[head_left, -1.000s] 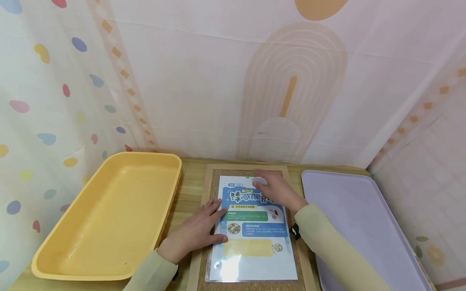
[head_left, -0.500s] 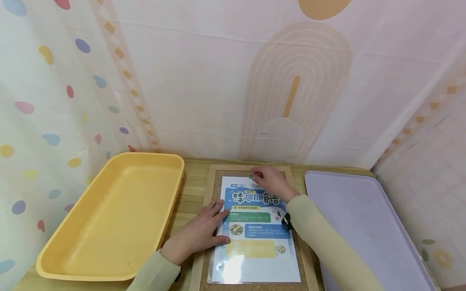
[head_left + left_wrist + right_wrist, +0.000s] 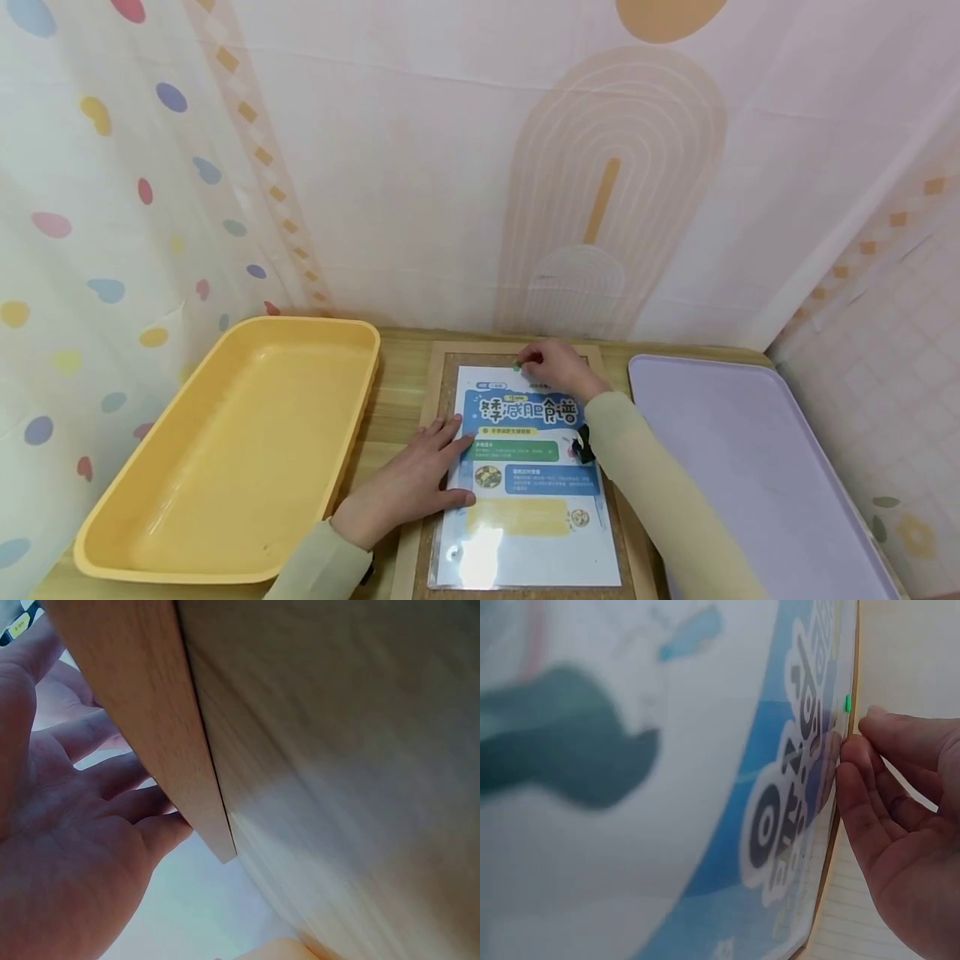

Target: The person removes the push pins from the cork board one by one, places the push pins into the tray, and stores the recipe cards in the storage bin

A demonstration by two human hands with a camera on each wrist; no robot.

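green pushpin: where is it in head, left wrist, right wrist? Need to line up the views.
Head: green pushpin at the top edge of the laminated sheet, at the right hand's fingertips.
Left wrist: not in view; only the left hand and wood.
Right wrist: pushpin near the sheet's edge, just above the fingertips.
Shared landmark: the sheet's blue title band.

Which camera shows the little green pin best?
The head view: the green pin sits at the top edge of the poster on the cork board, right by the right hand. The right wrist view shows it only as a tiny green spot near the fingertips. The left wrist view shows none of it.
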